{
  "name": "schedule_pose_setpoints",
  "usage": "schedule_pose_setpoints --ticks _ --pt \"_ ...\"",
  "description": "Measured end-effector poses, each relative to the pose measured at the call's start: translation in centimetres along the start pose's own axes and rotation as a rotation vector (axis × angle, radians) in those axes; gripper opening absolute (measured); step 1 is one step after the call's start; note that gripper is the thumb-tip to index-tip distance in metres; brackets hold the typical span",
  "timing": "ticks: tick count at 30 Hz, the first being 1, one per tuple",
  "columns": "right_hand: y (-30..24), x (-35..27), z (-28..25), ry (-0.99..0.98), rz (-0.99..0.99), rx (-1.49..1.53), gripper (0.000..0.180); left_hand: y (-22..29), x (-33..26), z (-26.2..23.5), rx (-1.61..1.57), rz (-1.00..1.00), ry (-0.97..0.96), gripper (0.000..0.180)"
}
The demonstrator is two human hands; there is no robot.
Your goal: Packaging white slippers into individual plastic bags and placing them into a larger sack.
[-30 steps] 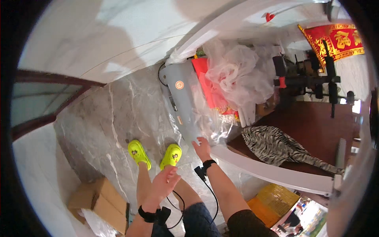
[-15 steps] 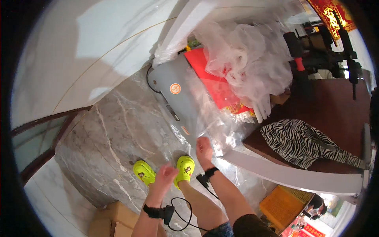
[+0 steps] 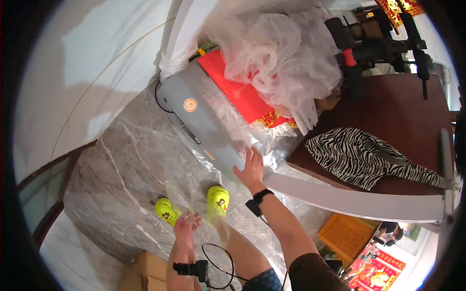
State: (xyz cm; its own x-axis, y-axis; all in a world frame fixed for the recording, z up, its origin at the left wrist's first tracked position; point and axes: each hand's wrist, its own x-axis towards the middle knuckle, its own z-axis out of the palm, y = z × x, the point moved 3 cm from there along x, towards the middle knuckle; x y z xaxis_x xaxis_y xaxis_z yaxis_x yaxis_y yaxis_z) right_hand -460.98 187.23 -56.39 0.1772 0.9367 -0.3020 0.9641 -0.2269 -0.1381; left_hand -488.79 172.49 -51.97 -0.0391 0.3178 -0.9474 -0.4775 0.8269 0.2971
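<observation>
Head view looks down on a marble floor [image 3: 121,165] where a long grey flat machine [image 3: 204,126], wrapped in clear plastic film [image 3: 233,121], lies slanting from the foot of the white wall down to the curved white edge of a dark wooden table [image 3: 398,121]. The right hand [image 3: 251,169] rests flat on the machine's lower end, fingers spread and pressing the film against the grey surface; a second ago it sat lower and to the left of that end, so it has slid up onto the wrapped body. The left hand [image 3: 186,224] hangs low by the person's knees, palm up with fingers loosely curled and holding nothing that I can make out, though a loose sheet of film lies under it. It has dropped back from where it reached toward the yellow-green clogs [image 3: 194,206]. Only the right hand now works the wrapping. A red flat packet [image 3: 238,92] and a heap of crumpled white plastic [image 3: 276,53] lie on the machine's upper part, and a zebra-striped cloth [image 3: 359,155] sits on the table.
</observation>
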Motion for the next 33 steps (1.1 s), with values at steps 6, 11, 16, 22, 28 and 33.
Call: schedule_pose_setpoints --ticks 6,11,16,22,28,33 --pt "3.7 3.9 4.2 -0.114 0.113 -0.241 0.093 -1.2 -0.7 -0.3 -0.185 0.001 0.0 0.026" --pt "4.7 5.6 4.2 -0.038 0.013 -0.332 0.077 -0.3 0.0 -0.4 -0.156 -0.057 -0.017 0.024" --pt "7.5 9.0 3.2 -0.095 0.117 -0.379 0.053 0.5 0.6 1.0 -0.117 -0.085 -0.029 0.031" --pt "8.8 10.5 -2.9 0.031 0.027 -0.014 0.02 0.8 0.4 0.9 -0.122 -0.03 -0.094 0.03" --pt "8.2 9.0 -8.6 -0.147 0.072 0.129 0.024 0.6 -0.1 0.9 -0.049 0.038 -0.097 0.027" --pt "6.6 5.8 -10.2 0.253 -0.022 0.258 0.049 0.9 -0.6 2.3 -0.072 0.115 -0.166 0.03"
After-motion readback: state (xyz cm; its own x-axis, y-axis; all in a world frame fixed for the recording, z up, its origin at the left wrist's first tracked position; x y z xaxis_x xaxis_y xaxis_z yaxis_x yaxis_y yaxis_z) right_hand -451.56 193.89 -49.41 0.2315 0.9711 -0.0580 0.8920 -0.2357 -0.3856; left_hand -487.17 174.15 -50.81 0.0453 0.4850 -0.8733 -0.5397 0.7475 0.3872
